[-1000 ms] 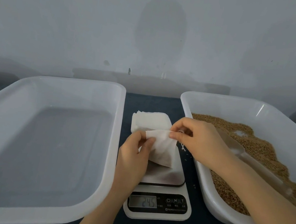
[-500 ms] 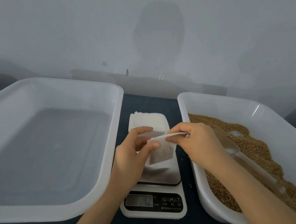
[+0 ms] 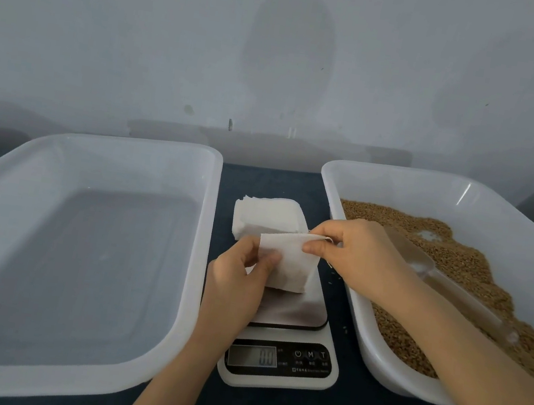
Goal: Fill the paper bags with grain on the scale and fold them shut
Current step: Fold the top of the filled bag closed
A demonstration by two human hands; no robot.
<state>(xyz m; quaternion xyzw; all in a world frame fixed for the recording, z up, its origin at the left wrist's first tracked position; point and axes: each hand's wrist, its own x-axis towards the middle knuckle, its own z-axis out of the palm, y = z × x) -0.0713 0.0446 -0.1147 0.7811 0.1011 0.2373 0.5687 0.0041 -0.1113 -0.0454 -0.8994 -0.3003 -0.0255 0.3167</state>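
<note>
A small white paper bag (image 3: 287,263) is held just above the steel platform of a white digital kitchen scale (image 3: 282,343), whose display reads 0.0. Its left edge is pinched by the left hand (image 3: 235,287), its top right corner by the right hand (image 3: 355,253). Brown grain (image 3: 475,282) is heaped in the white plastic tub (image 3: 398,194) at the right.

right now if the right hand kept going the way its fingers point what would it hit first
The right hand points left and pinches the paper bag at its top edge. Straight on, it would likely meet the left hand gripping the bag's other side, though depth is unclear.
</note>
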